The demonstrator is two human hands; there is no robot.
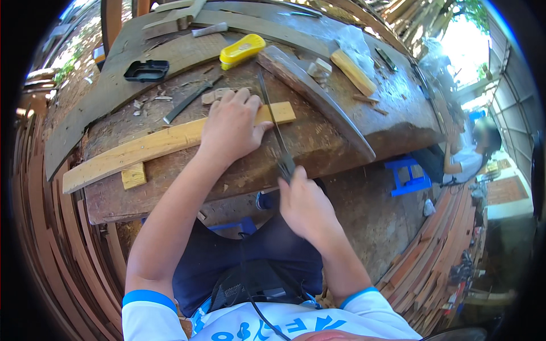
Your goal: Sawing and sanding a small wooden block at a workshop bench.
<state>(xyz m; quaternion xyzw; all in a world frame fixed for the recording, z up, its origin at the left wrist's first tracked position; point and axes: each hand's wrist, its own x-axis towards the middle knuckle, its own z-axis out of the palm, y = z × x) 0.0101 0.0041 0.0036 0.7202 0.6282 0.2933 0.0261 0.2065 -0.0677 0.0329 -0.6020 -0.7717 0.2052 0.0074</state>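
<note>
A long pale wooden plank [153, 145] lies across the workbench. My left hand [232, 126] presses down over it near its right end, fingers curled over the far edge beside a small wood block [214, 98]. My right hand [307, 204] grips the dark handle of a handsaw [276, 129]. The thin blade crosses the plank just right of my left hand, its tip pointing away from me. How deep the blade sits in the wood I cannot tell. Under the plank's left part is a short yellowish block [134, 176].
On the workbench [239, 173] lie a chisel-like flat tool [190, 101], a black tray [147, 70], a yellow plastic case [242, 51], a curved dark wood piece [315, 99] and a wood block [352, 73]. A blue stool [408, 175] and another seated person [469, 159] are at right.
</note>
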